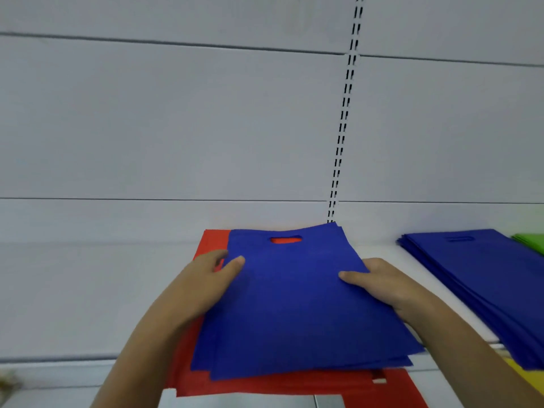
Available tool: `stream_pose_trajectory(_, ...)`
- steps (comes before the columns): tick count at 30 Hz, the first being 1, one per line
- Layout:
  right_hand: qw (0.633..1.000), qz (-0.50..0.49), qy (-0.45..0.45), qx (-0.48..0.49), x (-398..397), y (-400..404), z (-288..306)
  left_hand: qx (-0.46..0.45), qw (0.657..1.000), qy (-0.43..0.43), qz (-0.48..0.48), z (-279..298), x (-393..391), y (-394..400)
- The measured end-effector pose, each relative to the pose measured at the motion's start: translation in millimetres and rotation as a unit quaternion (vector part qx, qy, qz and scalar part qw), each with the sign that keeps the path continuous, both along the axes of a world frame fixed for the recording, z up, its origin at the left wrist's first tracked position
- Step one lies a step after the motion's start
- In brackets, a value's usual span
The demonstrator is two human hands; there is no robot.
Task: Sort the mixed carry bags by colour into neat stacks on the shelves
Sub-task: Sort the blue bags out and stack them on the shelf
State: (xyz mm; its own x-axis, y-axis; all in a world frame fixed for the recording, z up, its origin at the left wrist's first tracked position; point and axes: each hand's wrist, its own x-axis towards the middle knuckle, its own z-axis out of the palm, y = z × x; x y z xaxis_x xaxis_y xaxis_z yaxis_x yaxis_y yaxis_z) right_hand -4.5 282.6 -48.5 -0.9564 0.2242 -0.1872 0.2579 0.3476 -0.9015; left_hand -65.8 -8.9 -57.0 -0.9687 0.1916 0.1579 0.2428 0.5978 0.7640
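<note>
A small bundle of blue carry bags (pixel 294 304) lies over red bags (pixel 212 240) on the white shelf. Red shows through the blue bag's handle slot (pixel 286 240). My left hand (pixel 206 281) holds the bundle's left edge, thumb on top and fingers under the edge. My right hand (pixel 379 281) grips the right edge the same way, thumb pressed on the blue fabric. A second, larger stack of blue bags (pixel 482 278) lies to the right on the shelf.
The white shelf (pixel 73 290) stretches left, backed by a white panel wall with a slotted upright (pixel 343 122). A green bag (pixel 530 240) peeks out at far right, and a yellow one (pixel 524 375) below the right blue stack.
</note>
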Motion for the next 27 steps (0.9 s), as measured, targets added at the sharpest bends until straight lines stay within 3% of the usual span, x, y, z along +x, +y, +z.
stream_pose_trajectory(2, 0.999, 0.010, 0.029, 0.041, 1, 2, -3, 0.035, 0.999, -0.011, -0.001, 3, -5, -8)
stream_pose_trajectory(7, 0.985, 0.037, 0.132, 0.104, 3, 5, -9, -0.059, 0.998, -0.004, 0.037, 1, -15, -15)
stream_pose_trajectory(15, 0.986, 0.016, 0.160, 0.034, 4, 21, -7, -0.216, 0.976, -0.002, 0.030, 9, -12, -10)
stream_pose_trajectory(20, 0.990, 0.012, 0.140, -0.019, 8, 27, -8, -0.025, 0.996, -0.080, -0.042, 18, 1, 11)
stream_pose_trajectory(23, 0.988, 0.005, 0.150, -0.027, 10, 22, -6, 0.099, 0.990, -0.104, -0.009, 22, -3, 20)
stream_pose_trajectory(27, 0.983, 0.014, 0.184, 0.023, 16, 10, -3, 0.170, 0.978, -0.118, -0.009, 21, -4, 27)
